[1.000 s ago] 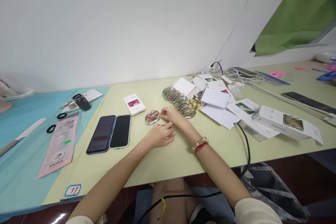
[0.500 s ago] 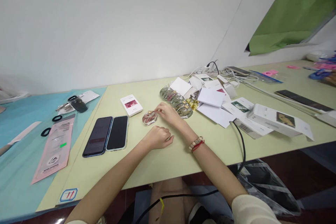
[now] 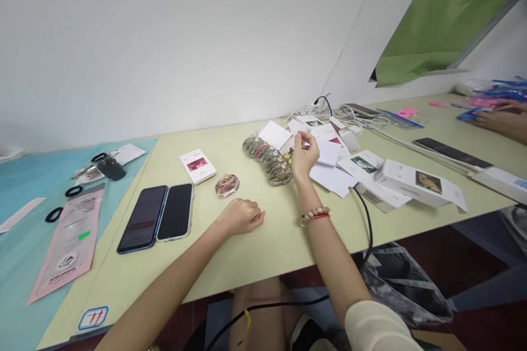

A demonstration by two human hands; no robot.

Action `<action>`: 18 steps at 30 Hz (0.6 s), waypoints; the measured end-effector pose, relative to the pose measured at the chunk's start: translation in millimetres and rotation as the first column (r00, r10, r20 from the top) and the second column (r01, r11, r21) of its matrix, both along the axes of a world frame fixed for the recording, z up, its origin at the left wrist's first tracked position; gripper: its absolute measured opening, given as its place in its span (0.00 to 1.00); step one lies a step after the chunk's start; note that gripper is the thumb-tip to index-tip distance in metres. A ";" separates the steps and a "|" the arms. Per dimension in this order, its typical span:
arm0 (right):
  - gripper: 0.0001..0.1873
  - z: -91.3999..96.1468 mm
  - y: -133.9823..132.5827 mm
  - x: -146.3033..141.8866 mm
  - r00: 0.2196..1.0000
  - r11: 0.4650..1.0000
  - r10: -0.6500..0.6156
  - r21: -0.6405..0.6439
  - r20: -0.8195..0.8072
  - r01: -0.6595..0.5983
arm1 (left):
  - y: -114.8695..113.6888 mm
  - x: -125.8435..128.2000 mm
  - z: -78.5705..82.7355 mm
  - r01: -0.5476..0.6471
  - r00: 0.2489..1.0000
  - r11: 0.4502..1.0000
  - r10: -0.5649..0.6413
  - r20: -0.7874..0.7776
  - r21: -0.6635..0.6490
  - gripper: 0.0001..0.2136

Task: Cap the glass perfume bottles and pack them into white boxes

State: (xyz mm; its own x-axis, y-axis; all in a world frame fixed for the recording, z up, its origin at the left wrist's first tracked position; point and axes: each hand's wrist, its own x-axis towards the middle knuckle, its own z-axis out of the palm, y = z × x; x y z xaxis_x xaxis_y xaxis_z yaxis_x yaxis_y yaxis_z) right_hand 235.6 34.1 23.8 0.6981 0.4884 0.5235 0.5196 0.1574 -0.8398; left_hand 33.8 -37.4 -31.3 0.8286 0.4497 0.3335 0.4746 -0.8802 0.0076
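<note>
My left hand (image 3: 242, 216) rests closed on the yellow tabletop; its palm is hidden, so I cannot tell whether anything is inside. Just beyond it stands a small, rounded clear bottle (image 3: 226, 186) with reddish contents and a gold-coloured top, touched by neither hand. My right hand (image 3: 305, 156) is raised over the pile of white boxes, fingers curled in towards the thumb. Anything between those fingertips is too small to make out. Beside it runs a row of similar bottles (image 3: 269, 162), mostly greenish. Small gold-coloured pieces (image 3: 287, 159) show partly behind this hand.
A white box with a pink picture (image 3: 198, 166) and two phones (image 3: 144, 219) lie left of the bottle. Opened white boxes (image 3: 411, 181), white cables (image 3: 358, 115) and a black cable (image 3: 366, 219) occupy the right side. Another person's hand (image 3: 500, 120) works at far right.
My right hand has left the reddish bottle and moved right, up over the boxes. My left hand stays closed on the table. The view has turned slightly right, bringing another person's hand into sight.
</note>
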 end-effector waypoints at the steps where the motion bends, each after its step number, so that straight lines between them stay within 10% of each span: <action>1: 0.19 -4.2 2.0 6.0 1.000 0.999 -0.010 -0.036 -0.012 0.009 | 0.0 0.1 0.2 -0.003 1.000 1.000 0.003 -0.001 0.005 0.18; 13: 0.20 -34.6 8.8 26.8 0.996 0.942 -0.009 -0.334 0.092 0.039 | 0.0 -1.4 0.2 -0.033 0.995 0.999 0.030 0.096 0.035 0.17; 18: 0.17 -24.6 5.6 15.2 0.995 0.970 -0.002 -0.240 0.100 0.026 | -3.0 -6.3 17.6 -0.280 0.917 0.954 0.233 0.324 0.107 0.08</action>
State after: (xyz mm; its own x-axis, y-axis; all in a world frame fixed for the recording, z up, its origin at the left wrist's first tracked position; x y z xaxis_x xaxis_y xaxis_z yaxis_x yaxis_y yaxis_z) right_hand 250.8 39.6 -0.8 0.6570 0.5989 0.4579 0.6018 -0.0509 -0.7970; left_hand 27.5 -40.4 -13.6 0.5391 0.5591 0.6299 0.6797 -0.7304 0.0665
